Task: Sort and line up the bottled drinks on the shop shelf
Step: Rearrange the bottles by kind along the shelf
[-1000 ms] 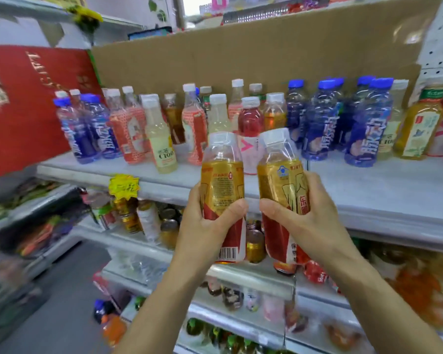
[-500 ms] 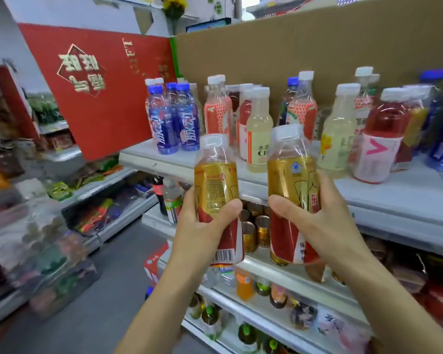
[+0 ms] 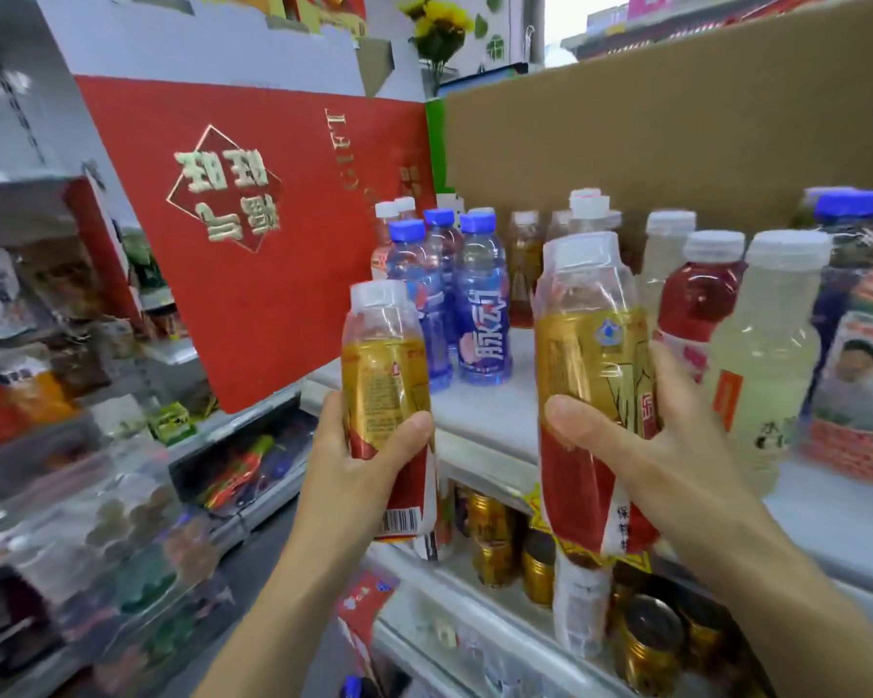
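My left hand (image 3: pixel 359 471) grips one gold-and-red tea bottle (image 3: pixel 384 375) upright in front of the shelf's left end. My right hand (image 3: pixel 676 455) grips a second, matching tea bottle (image 3: pixel 588 355) a little higher and closer to me. Behind them on the white shelf (image 3: pixel 480 410) stand blue-capped water bottles (image 3: pixel 480 314), amber bottles (image 3: pixel 525 264), a red drink (image 3: pixel 696 299) and pale yellow drinks (image 3: pixel 772 355). Both held bottles are off the shelf, in the air.
A red gift box (image 3: pixel 253 234) leans at the shelf's left end. A brown cardboard sheet (image 3: pixel 676 138) backs the shelf. Gold cans (image 3: pixel 495 541) fill the shelf below. Blurred snack racks (image 3: pixel 71 395) stand to the left across the aisle.
The view has swung left along the shelf. Both hands kept their bottles and carried them toward the left end, near the blue-capped bottles and red box.
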The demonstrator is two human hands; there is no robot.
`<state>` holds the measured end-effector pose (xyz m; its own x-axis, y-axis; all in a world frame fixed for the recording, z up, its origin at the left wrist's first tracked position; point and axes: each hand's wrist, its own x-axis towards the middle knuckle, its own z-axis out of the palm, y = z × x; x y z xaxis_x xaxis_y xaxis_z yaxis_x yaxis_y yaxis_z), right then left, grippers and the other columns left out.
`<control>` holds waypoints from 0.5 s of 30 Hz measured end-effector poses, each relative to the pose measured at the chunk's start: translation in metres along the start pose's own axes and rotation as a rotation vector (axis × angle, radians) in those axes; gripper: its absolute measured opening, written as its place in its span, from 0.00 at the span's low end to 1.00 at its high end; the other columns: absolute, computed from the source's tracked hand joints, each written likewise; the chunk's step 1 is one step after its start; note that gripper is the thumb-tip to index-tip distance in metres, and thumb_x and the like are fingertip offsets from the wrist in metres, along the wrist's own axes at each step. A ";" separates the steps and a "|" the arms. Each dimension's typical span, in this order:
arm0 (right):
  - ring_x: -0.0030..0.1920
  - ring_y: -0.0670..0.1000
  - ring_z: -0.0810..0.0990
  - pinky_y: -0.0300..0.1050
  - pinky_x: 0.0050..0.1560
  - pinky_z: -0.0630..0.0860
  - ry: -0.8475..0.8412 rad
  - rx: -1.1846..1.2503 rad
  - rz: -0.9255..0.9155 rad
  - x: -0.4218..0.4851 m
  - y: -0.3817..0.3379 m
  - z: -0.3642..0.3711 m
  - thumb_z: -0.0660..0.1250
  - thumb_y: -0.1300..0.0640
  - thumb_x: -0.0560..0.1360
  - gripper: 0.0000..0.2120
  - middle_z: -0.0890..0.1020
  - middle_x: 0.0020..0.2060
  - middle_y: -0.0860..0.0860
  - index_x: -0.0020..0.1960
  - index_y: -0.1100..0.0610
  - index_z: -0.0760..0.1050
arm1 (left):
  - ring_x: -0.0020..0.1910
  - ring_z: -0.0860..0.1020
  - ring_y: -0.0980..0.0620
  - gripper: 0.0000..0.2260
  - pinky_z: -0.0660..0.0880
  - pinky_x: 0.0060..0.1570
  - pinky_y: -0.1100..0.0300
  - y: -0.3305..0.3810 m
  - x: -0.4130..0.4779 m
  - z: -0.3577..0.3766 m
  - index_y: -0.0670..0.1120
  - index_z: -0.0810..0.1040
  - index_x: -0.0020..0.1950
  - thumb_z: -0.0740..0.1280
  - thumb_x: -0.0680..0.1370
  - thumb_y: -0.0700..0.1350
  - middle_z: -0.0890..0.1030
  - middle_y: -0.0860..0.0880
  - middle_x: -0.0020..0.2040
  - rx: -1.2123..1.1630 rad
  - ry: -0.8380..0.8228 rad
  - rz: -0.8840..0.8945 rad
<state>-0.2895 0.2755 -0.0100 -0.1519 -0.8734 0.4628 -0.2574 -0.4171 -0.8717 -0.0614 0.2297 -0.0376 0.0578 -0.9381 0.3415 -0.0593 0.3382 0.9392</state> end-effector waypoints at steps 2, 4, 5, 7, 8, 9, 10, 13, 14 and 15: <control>0.47 0.37 0.82 0.30 0.38 0.78 -0.002 0.002 -0.006 0.014 0.002 0.012 0.74 0.35 0.63 0.27 0.83 0.50 0.37 0.59 0.35 0.71 | 0.46 0.85 0.53 0.21 0.80 0.45 0.55 -0.005 0.028 -0.017 0.65 0.76 0.55 0.73 0.64 0.64 0.85 0.55 0.49 0.016 0.042 0.023; 0.47 0.38 0.83 0.31 0.39 0.77 0.011 -0.004 -0.010 0.025 0.002 0.023 0.74 0.34 0.61 0.28 0.83 0.50 0.38 0.59 0.34 0.71 | 0.47 0.84 0.55 0.23 0.79 0.47 0.55 -0.009 0.059 -0.031 0.64 0.75 0.58 0.74 0.64 0.63 0.84 0.56 0.50 0.033 0.084 0.065; 0.46 0.38 0.83 0.31 0.39 0.77 0.027 -0.013 -0.016 0.030 0.002 0.027 0.73 0.33 0.60 0.28 0.83 0.49 0.38 0.58 0.35 0.72 | 0.48 0.83 0.55 0.23 0.79 0.49 0.54 -0.012 0.075 -0.038 0.64 0.74 0.58 0.74 0.64 0.63 0.84 0.56 0.50 0.043 0.098 0.087; 0.45 0.38 0.83 0.34 0.39 0.76 0.065 -0.039 -0.022 0.036 0.004 0.036 0.72 0.31 0.60 0.28 0.83 0.48 0.37 0.58 0.34 0.72 | 0.50 0.83 0.56 0.22 0.80 0.53 0.50 -0.018 0.108 -0.048 0.69 0.73 0.55 0.75 0.64 0.62 0.83 0.57 0.51 0.043 0.100 0.122; 0.45 0.38 0.83 0.35 0.41 0.75 0.087 -0.051 -0.022 0.038 0.005 0.040 0.71 0.31 0.60 0.28 0.83 0.48 0.37 0.58 0.34 0.72 | 0.51 0.83 0.56 0.23 0.79 0.55 0.49 -0.022 0.123 -0.051 0.70 0.73 0.56 0.76 0.64 0.62 0.83 0.58 0.52 0.040 0.094 0.129; 0.45 0.37 0.83 0.36 0.42 0.75 0.115 -0.062 -0.021 0.039 0.005 0.044 0.71 0.31 0.60 0.28 0.83 0.48 0.37 0.58 0.34 0.72 | 0.52 0.82 0.57 0.26 0.79 0.55 0.49 -0.026 0.137 -0.055 0.68 0.72 0.59 0.77 0.64 0.61 0.82 0.59 0.53 0.038 0.087 0.131; 0.45 0.37 0.82 0.36 0.43 0.74 0.146 -0.071 -0.021 0.040 0.006 0.048 0.71 0.31 0.60 0.28 0.83 0.49 0.37 0.58 0.34 0.72 | 0.53 0.82 0.58 0.31 0.79 0.56 0.50 -0.031 0.150 -0.057 0.66 0.70 0.63 0.77 0.63 0.61 0.82 0.60 0.54 0.039 0.078 0.133; 0.44 0.38 0.83 0.39 0.43 0.74 0.234 -0.078 -0.020 0.045 0.004 0.064 0.72 0.33 0.60 0.27 0.84 0.47 0.38 0.56 0.37 0.73 | 0.54 0.81 0.61 0.39 0.78 0.58 0.52 -0.043 0.184 -0.062 0.60 0.65 0.70 0.77 0.63 0.62 0.81 0.61 0.55 0.072 0.016 0.120; 0.44 0.39 0.83 0.40 0.43 0.74 0.262 -0.083 -0.023 0.046 0.004 0.069 0.72 0.33 0.60 0.26 0.84 0.46 0.39 0.56 0.38 0.73 | 0.56 0.81 0.60 0.40 0.78 0.60 0.50 -0.047 0.193 -0.063 0.59 0.64 0.71 0.78 0.63 0.60 0.81 0.59 0.57 0.074 -0.010 0.111; 0.43 0.40 0.83 0.40 0.42 0.75 0.288 -0.089 -0.027 0.048 0.003 0.075 0.72 0.34 0.59 0.26 0.84 0.46 0.40 0.56 0.38 0.73 | 0.57 0.80 0.58 0.40 0.77 0.61 0.49 -0.052 0.201 -0.064 0.58 0.63 0.72 0.79 0.64 0.58 0.80 0.56 0.58 0.080 -0.033 0.103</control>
<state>-0.2262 0.2134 -0.0026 -0.4045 -0.7497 0.5238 -0.3460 -0.4047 -0.8464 0.0170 0.0285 -0.0157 0.0143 -0.9010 0.4336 -0.1422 0.4274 0.8928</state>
